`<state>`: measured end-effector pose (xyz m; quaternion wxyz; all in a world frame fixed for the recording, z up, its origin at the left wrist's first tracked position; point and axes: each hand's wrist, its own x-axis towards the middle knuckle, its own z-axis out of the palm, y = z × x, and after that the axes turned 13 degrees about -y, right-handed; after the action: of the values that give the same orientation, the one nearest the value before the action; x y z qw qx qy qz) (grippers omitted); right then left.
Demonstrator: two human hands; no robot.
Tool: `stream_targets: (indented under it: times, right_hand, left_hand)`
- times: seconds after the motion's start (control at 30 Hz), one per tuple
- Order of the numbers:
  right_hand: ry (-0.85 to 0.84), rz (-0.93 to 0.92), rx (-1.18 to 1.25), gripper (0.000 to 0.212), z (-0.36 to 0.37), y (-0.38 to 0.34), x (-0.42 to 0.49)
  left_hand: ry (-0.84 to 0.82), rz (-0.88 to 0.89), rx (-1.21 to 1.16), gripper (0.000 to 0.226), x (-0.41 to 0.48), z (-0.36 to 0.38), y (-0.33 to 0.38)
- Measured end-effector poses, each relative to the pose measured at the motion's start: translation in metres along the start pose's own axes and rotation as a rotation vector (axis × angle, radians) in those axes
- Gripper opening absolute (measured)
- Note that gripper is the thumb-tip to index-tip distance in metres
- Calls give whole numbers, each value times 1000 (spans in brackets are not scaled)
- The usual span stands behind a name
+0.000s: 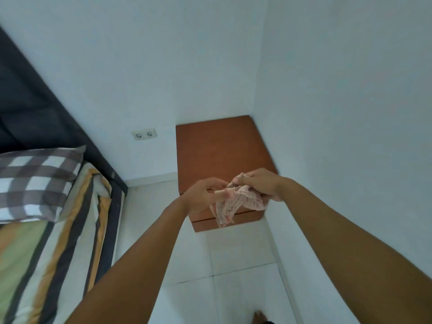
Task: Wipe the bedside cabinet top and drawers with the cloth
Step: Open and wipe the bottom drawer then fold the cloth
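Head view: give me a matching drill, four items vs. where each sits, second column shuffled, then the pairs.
Items:
1. cloth
2. bedside cabinet
3. wall socket
4. checked pillow

Places:
A. on the bed at the left edge
B. in the corner where two white walls meet
C. held between both hands, in front of the cabinet
D. low on the wall, left of the cabinet

Pairs: 1-C, 2-B, 3-D, 4-A
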<state>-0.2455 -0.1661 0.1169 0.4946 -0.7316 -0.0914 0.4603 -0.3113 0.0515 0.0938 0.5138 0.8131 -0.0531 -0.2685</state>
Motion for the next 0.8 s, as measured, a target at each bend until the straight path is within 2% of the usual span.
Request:
stream_targets:
  times: [0.07, 0.2, 0.23, 0.33, 0.43, 0.57, 0.63, 0.73, 0.8]
  right_hand:
    - [-6, -30, 18, 28, -12, -15, -3]
    - [-22, -68, 88, 75, -47, -32, 10]
    - [-16, -78, 101, 78, -57, -35, 17]
    - [-25, -113, 151, 76, -89, -46, 39]
    - [-44, -159, 189, 57, -120, -61, 59]
    - [-45, -200, 168, 41, -167, -75, 79]
    - [-14, -163, 14, 30, -190, -81, 88]
    - [130, -80, -344, 14, -204, -84, 106]
    - [172, -39, -388, 30, -203, -86, 120]
  left_hand:
    - [25, 50, -13, 38, 3, -4, 17]
    - [123, 130, -162, 29, 25, -15, 32]
    - [139, 147, -177, 27, 34, -19, 36]
    - [134, 145, -12, 19, 71, -35, 49]
    - [119, 109, 33, 17, 112, -54, 64]
    - [286, 40, 34, 20, 154, -88, 79]
    - [354, -22, 63, 23, 170, -103, 87]
    - [359, -134, 109, 30, 192, -112, 98]
    - [355, -160, 124, 37, 206, -113, 105]
